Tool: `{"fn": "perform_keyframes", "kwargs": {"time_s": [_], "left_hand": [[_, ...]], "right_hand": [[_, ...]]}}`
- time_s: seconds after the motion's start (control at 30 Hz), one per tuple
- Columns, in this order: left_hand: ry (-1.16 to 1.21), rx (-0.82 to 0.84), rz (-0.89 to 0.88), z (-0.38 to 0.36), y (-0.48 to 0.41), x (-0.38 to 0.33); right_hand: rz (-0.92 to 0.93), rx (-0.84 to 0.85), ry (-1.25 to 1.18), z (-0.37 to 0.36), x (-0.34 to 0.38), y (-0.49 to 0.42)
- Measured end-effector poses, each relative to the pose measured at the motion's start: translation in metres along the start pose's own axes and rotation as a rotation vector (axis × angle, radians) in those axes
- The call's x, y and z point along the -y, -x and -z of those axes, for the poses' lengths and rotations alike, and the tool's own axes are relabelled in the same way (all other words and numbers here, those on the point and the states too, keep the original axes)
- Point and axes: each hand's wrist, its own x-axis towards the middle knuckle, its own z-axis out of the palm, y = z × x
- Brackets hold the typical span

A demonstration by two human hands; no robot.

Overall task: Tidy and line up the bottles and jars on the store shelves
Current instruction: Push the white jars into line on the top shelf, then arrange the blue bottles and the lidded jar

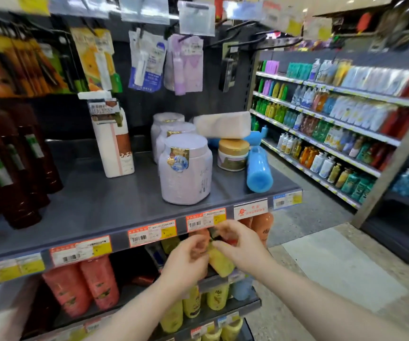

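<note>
yellow bottle (219,263) under the front edge of the shelf (95,207)
my left hand (188,259) and right hand (241,244) both grip it, tilted, base toward me.

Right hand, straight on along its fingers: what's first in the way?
The left hand, probably: both hands grip the same yellow bottle and the right hand points across it toward the left one. Motion blur hides depth, so the price-label rail behind could come first.

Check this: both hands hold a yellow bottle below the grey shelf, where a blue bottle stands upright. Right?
No: in the head view the blue bottle lies on its side, not upright, at the right end of the grey shelf. The left hand and right hand do hold the yellow bottle.
</note>
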Motion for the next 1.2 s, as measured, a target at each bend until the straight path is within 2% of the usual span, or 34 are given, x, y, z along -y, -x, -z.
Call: {"fn": "perform_keyframes", "kwargs": {"time_s": [0.2,0.4,0.7,0.9,1.2], "left_hand": [[0.028,0.013,-0.161,0.009,0.000,-0.059],[-0.001,-0.019,-0.227,0.005,-0.024,-0.102],[-0.078,-0.146,-0.105,-0.040,-0.107,-0.147],[-0.079,-0.202,-0.029,-0.076,-0.136,-0.152],[-0.130,-0.378,-0.062,-0.072,-0.163,-0.173]], "right_hand": [[0.041,-0.153,0.006,0.059,0.045,0.005],[-0.006,-0.232,0.086,0.127,0.046,-0.030],[-0.100,-0.131,0.174,0.176,-0.011,-0.113],[-0.020,-0.047,0.150,0.197,-0.030,-0.153],[0.197,0.005,0.207,0.203,0.006,-0.224]]}}
